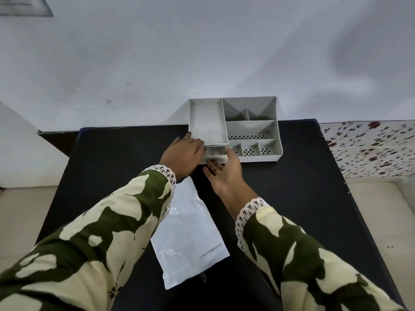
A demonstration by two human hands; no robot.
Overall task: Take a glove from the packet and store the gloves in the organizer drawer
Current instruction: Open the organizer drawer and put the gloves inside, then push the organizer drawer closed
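Note:
A grey plastic organizer [253, 129] with several open compartments stands at the far edge of the black table [303, 198]. Its small drawer [215, 154] at the front left is pulled partly out. My left hand [183, 157] rests against the organizer's left front corner, fingers touching its side. My right hand [224, 173] holds the drawer's front, thumb on top and fingers under it. A flat white plastic packet [190, 234] lies on the table between my forearms. No glove is visible; the drawer's inside is mostly hidden.
A white wall [202, 63] rises right behind the organizer. A floral-patterned surface [370, 149] lies to the right of the table, and pale surfaces flank the table on both sides.

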